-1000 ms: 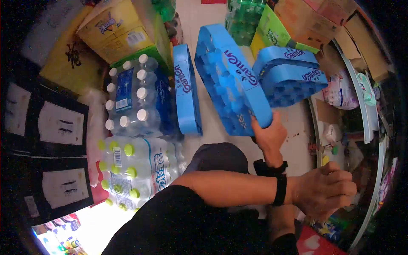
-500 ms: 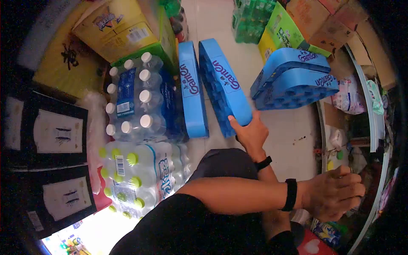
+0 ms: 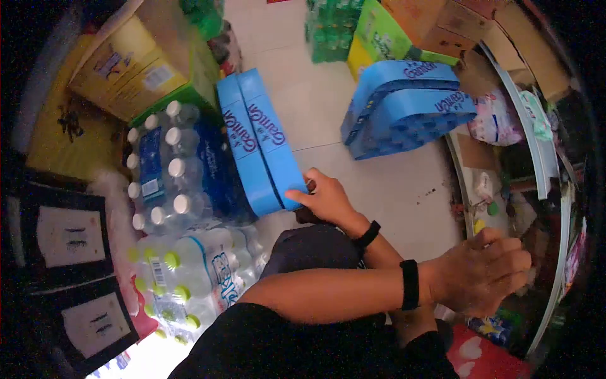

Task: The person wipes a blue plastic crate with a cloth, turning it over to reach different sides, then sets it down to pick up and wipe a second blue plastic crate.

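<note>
At left of centre in the frame, the gripped blue tray (image 3: 271, 139) is stood on its edge on the floor (image 3: 379, 208), close beside a second blue tray (image 3: 243, 136), with a thin dark gap seen between them. Its lower end is grasped by the right hand (image 3: 328, 199): the thumb is laid over the near corner, and the fingers (image 3: 314, 176) are curled at the end wall, to the right of the tray.

The fingertips of that hand are partly hidden, and the inner faces of both trays are turned out of view. The lower part of the right forearm is covered by the left forearm (image 3: 341, 295). The frame's corners are lost in darkness.

The right arm is angled from lower right towards the centre. The left forearm is crossed over it, nearly level, and the left hand (image 3: 481, 271) is held at lower right with its fingers curled into a fist; whether anything is enclosed cannot be told.
</note>
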Available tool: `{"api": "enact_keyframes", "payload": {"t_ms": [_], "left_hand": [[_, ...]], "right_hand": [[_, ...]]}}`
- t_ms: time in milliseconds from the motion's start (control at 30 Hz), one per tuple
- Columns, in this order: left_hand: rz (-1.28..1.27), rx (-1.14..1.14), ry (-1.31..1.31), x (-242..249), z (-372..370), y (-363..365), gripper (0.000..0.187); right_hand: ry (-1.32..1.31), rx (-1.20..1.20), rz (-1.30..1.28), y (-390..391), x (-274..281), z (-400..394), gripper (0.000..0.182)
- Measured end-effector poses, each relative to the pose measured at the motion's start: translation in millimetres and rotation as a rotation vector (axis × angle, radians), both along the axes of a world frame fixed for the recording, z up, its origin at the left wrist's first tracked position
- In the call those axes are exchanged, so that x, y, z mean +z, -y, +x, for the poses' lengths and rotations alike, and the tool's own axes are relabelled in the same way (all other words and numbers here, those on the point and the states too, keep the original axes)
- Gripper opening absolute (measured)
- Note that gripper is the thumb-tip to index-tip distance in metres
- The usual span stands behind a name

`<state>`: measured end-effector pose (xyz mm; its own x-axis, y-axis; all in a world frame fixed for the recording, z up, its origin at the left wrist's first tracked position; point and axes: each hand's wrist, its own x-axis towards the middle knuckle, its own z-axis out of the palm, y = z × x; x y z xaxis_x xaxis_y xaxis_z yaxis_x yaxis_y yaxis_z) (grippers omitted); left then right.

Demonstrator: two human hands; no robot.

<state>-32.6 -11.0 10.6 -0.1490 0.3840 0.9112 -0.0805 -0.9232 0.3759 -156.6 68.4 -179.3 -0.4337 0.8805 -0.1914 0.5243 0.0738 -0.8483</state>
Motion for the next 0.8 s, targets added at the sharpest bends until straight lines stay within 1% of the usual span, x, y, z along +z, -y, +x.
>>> {"api": "enact_keyframes", "payload": {"t_ms": [67, 100, 300, 400, 500, 600, 667, 733, 800], "left_hand": [[-0.001, -0.009, -0.022, -2, -1, -2, 0.041], [-0.008, -0.016, -0.034, -3, -2, -2, 0.042], [-0.025, -0.035, -0.094, -6, -3, -1, 0.044], [-0.012, -0.022, -0.097, -7, -4, -5, 0.044], [-0.02, -0.017, -0.104, -5, -7, -6, 0.044], [-0.03, -0.003, -0.084, -4, -10, -10, 0.045], [-0.043, -0.015, -0.085, -4, -12, -12, 0.045], [-0.051, -0.005, -0.042, -3, -14, -13, 0.044], [-0.05, 0.001, -0.025, -3, -15, -15, 0.042]], "right_hand": [[-0.025, 0.028, -0.019, -3, 4, 1, 0.06], [0.003, 0.053, -0.021, -4, 5, 1, 0.057], [-0.048, 0.075, -0.035, -4, 14, 9, 0.06], [-0.072, 0.05, -0.05, -3, 21, 16, 0.061], [-0.064, -0.047, -0.005, -10, 24, 32, 0.057], [-0.051, -0.294, 0.06, -34, 11, 65, 0.051], [-0.082, -0.569, 0.116, -54, 33, 90, 0.048], [-0.077, -0.75, 0.22, -77, 51, 112, 0.048], [-0.055, -0.778, 0.289, -96, 69, 120, 0.047]]}}
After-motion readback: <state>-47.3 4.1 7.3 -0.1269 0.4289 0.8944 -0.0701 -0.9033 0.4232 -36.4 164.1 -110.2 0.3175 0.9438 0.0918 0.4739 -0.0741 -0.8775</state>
